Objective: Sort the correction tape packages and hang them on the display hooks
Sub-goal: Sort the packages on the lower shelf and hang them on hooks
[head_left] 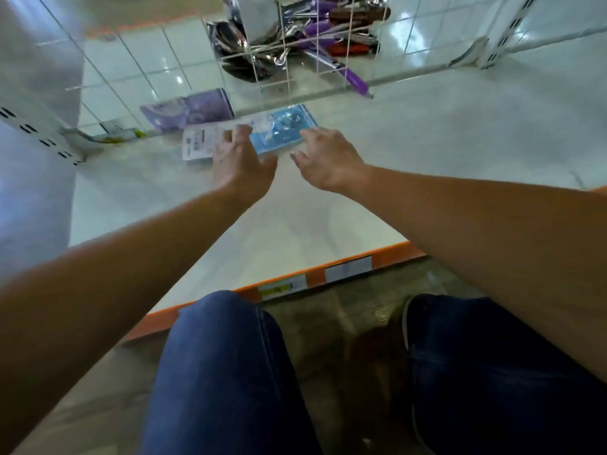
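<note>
Head view, looking down on a low white shelf [427,142] with an orange front edge [394,249]. A white wire grid [285,60] stands along the back of the shelf. The person's knees, in blue jeans [223,372], fill the lower foreground, and both bare forearms reach forward across the shelf.

Behind the grid lies a heap of utensils [315,31] with purple handles (individual pieces too blurred to name).

Correction tape packages lie flat at the back of the shelf, just before the grid. These are a purple package [193,110] at left, a blue package [282,126] at right, and a white-backed package [203,142] against the blue one's left end.

The left hand [241,165] lies over the join of the white-backed and blue packages, its fingers loosely apart and gripping nothing. Whether the tips touch the card cannot be told.

The right hand [328,156] hovers at the blue package's right edge, fingers spread and holding nothing.

Two price labels [348,267] sit on the orange edge.
</note>
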{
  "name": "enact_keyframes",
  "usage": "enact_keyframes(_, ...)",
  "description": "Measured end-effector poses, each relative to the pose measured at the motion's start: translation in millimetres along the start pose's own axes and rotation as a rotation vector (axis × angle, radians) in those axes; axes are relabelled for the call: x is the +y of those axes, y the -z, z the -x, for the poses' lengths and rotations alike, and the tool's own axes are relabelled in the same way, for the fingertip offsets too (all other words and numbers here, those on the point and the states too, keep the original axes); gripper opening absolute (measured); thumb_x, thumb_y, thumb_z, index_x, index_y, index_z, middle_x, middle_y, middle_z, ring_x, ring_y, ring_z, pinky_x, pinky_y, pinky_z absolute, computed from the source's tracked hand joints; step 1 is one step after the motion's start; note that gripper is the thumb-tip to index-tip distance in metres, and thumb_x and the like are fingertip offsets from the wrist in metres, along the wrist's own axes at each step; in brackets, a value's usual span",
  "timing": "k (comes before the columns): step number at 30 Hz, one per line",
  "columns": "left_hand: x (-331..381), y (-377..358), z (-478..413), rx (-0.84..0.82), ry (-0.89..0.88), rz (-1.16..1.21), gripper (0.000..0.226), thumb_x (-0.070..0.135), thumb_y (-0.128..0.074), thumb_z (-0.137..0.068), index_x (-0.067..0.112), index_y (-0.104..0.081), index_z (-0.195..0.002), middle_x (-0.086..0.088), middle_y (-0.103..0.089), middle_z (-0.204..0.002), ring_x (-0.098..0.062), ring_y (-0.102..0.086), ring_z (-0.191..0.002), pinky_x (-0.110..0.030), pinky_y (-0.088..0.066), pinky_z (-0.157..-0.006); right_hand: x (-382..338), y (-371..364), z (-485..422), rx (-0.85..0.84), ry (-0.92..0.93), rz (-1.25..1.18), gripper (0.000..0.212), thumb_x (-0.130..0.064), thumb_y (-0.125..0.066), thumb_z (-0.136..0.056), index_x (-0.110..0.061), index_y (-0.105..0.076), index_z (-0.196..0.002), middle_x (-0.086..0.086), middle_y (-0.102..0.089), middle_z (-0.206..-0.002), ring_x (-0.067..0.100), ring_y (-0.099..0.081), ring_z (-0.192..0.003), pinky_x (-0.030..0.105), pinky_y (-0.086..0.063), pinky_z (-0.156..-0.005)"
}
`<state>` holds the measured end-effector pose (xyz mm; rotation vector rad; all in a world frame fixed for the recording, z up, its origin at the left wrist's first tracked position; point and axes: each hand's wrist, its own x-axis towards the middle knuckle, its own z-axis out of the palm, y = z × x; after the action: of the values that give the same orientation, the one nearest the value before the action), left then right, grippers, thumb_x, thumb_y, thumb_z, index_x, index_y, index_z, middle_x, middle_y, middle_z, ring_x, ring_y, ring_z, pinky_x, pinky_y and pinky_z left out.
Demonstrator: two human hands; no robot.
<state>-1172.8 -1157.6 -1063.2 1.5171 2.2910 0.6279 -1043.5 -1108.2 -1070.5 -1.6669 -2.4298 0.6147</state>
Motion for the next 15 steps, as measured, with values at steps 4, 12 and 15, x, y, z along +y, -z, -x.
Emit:
enact_keyframes(4, -6, -22, -24, -0.083, -0.021, -0.176, 0.057, 0.027, -0.061, -0.088, 0.012, -0.036, -0.137, -0.014, -0.038, -0.137, -0.032, -0.038, -0.126, -0.043, -0.036, -0.103, 16, -19, -10, -0.08, 0.004, 0.1, 0.049, -0.041, -0.045, -0.094, -0.011, -0.042, -0.133, 0.007, -0.041, -0.141, 0.027, -0.034, -0.132, 0.04, -0.032, -0.106)
enact_keyframes(12, -21, -52, -73, -0.152, -0.149, -0.298, 0.073, 0.021, -0.067, -0.084, 0.009, -0.028, -0.144, -0.011, -0.029, -0.151, -0.031, -0.026, -0.138, -0.046, -0.028, -0.113, 14, -33, -59, -0.13, 0.037, 0.134, 0.063, -0.03, -0.049, -0.093, -0.016, -0.02, -0.148, 0.005, -0.011, -0.159, 0.025, -0.014, -0.144, 0.041, -0.021, -0.113)
enact_keyframes(15, -23, -64, -84, -0.232, -0.159, -0.252, 0.085, 0.031, -0.069, -0.084, 0.011, -0.019, -0.149, -0.009, -0.023, -0.156, -0.027, -0.017, -0.145, -0.045, -0.02, -0.118, 18, -32, -70, -0.164, 0.027, 0.119, 0.072, -0.028, -0.052, -0.091, -0.016, -0.013, -0.15, 0.004, -0.007, -0.16, 0.023, -0.01, -0.146, 0.04, -0.019, -0.116)
